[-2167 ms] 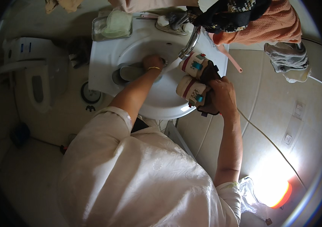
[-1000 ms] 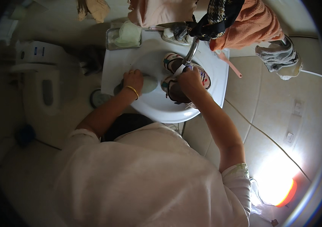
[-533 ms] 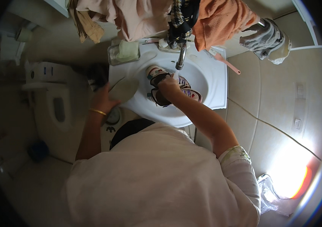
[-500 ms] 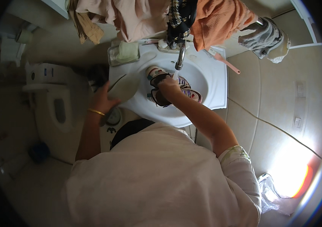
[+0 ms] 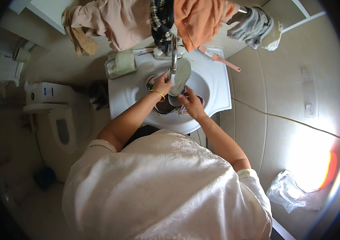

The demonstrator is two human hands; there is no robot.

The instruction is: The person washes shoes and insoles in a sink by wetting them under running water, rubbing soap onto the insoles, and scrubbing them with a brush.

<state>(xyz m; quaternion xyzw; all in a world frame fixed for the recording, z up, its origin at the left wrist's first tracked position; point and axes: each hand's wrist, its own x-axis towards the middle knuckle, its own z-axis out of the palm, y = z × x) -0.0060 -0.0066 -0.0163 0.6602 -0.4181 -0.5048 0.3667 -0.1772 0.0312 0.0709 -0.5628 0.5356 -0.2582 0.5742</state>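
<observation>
Under the chrome faucet (image 5: 174,60) my left hand (image 5: 162,84) grips the edge of a pale grey-green shoe insole (image 5: 182,74). Water runs from the spout beside its fingers. My right hand (image 5: 193,106) is by the insole's lower end, fingers apart and holding nothing; whether it touches the insole I cannot tell. Below both hands, a pair of laced sneakers (image 5: 164,107) rests in the white washbasin (image 5: 208,86), partly hidden by the insole and the hands.
Pink and orange cloths (image 5: 196,24) hang above the basin. A clear soap box (image 5: 121,64) sits on its left rim, a pink-handled brush (image 5: 220,59) on its right. A toilet (image 5: 64,124) and a dark furry shape (image 5: 97,94) are at left, a bright lamp (image 5: 312,160) at right.
My left hand has carried the insole from the basin's left side to under the faucet. My right hand has come off the sneakers and moved right and nearer to me, fingers spread.
</observation>
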